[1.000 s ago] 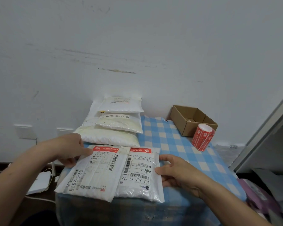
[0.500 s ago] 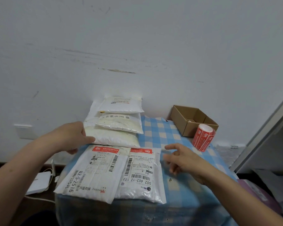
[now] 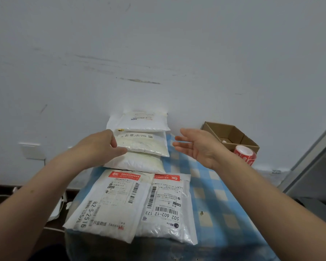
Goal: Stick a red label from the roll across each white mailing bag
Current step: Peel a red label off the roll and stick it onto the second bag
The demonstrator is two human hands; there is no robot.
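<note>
Two white mailing bags lie side by side at the table's near edge, the left bag (image 3: 109,202) and the right bag (image 3: 167,206), each with a red label across its far end. Behind them three more white bags overlap toward the wall: the nearest (image 3: 139,162), the middle bag (image 3: 147,144) and the farthest (image 3: 139,122). My left hand (image 3: 102,146) is at the left edge of the middle bag, fingers curled against it. My right hand (image 3: 198,146) hovers open, palm facing left, just right of that stack. The red label roll (image 3: 245,154) stands at the right.
An open brown cardboard box (image 3: 231,135) sits against the wall behind the label roll. The small table has a blue-and-white checked cloth (image 3: 211,196). A grey cabinet edge (image 3: 309,155) rises at the far right. A white device and cables (image 3: 55,210) lie on the floor at left.
Both hands left the two labelled front bags and moved away from me toward the stack at the back. The left hand now reaches the middle bag; the right hand has risen, open.
</note>
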